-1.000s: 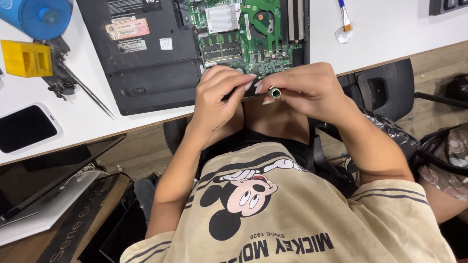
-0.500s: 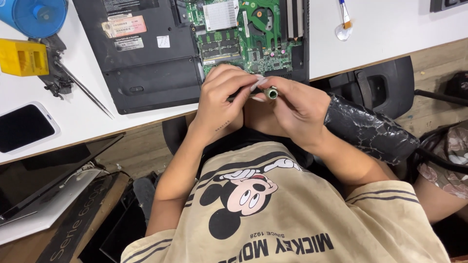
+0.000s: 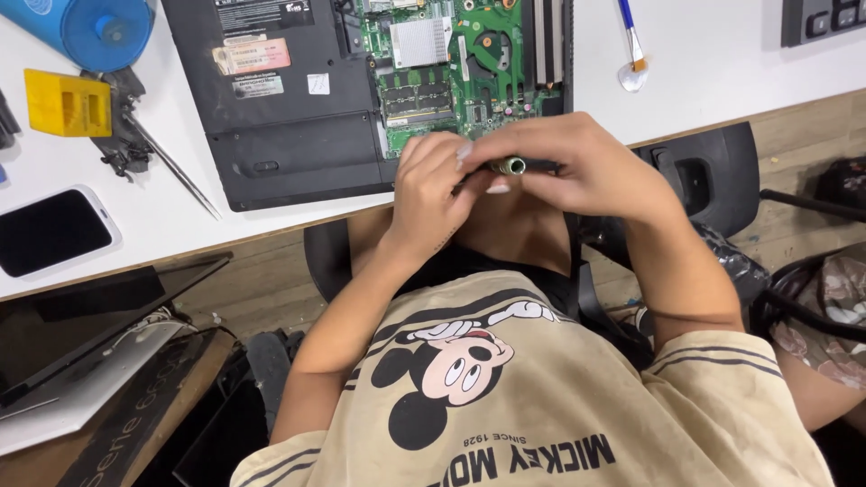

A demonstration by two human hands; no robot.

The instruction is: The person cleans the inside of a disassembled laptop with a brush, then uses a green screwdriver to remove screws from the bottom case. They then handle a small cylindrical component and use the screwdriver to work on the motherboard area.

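both hands [image 3: 505,176] pinch dark tool [image 3: 512,166], silver ring tip.

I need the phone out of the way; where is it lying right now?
In the head view, the black smartphone lies screen-up at the far left of the white table, below the yellow block and left of the opened laptop.

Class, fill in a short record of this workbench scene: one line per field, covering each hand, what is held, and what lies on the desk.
left hand: fingers curled at the tool's metal end; grip unclear
right hand: closed round the tool's dark shaft
tool: slim, dark, round metal end, held above the desk edge
laptop: underside up, cover off, green circuit board bared
desk: white; holds phone, yellow block, thin metal probe, brush
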